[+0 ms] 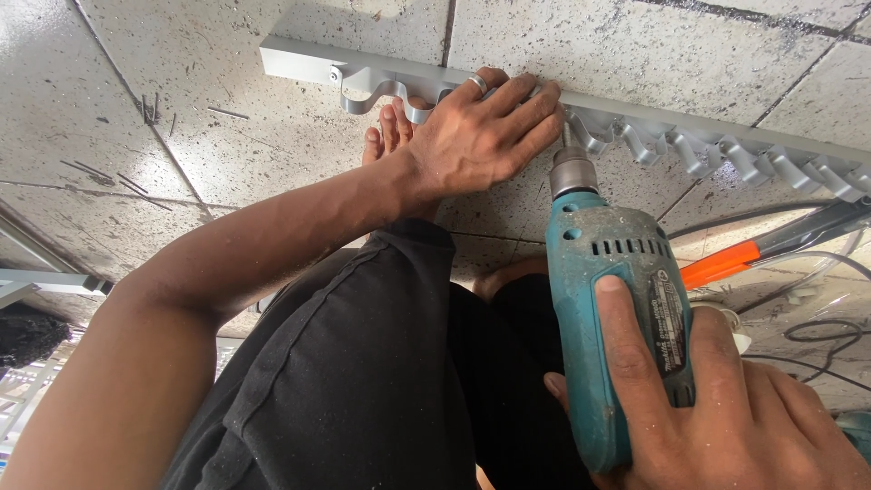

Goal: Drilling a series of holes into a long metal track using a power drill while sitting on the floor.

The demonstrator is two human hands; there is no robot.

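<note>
While the left hand [481, 136] lies flat and open, fingers spread and pressing down on the grey metal rail [635, 122], the right hand [717, 399] is wrapped tightly around the body of a teal power drill [617, 308], index finger stretched along its side. The drill sits near and right in the scene, its long axis running from the near edge toward the far side, tilted slightly left. Its chuck [573, 171] and bit point away from the person, and the tip meets the rail just beside the left hand's fingertips. The rail lies on the speckled tiled floor [181, 73], its long axis running left to right with a row of curved hooks [726, 154] along its near edge. An orange-handled tool [735, 261] lies to the right.
</note>
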